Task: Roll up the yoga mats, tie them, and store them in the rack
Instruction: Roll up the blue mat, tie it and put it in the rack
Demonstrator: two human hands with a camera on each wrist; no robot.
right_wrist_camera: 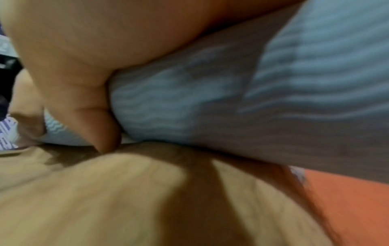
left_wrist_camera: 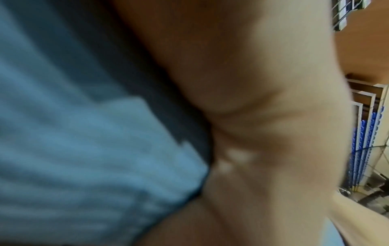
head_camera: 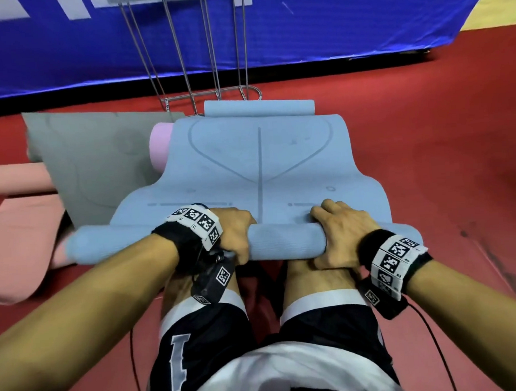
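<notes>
A large pale numeral "1" showed on the left leg of the person's dark shorts; the wristbands carried black-and-white square code tags, and no other writing could be read. White shapes on the blue banner were cut off at the top edge.

The blue yoga mat lay on the red floor, its printed centre line running straight away from the person toward the wire rack. Its near end was wound into a roll whose long axis ran left to right, just in front of the knees.

The left hand was curled over the roll, fingers wrapped across its top and thumb at the near side. The right hand gripped it likewise, fingers over the far side; the right wrist view showed its thumb pressed into the ribbed blue surface.

A grey mat lay partly under the blue mat's left edge, with a pink roll and a salmon roll nearby.
</notes>
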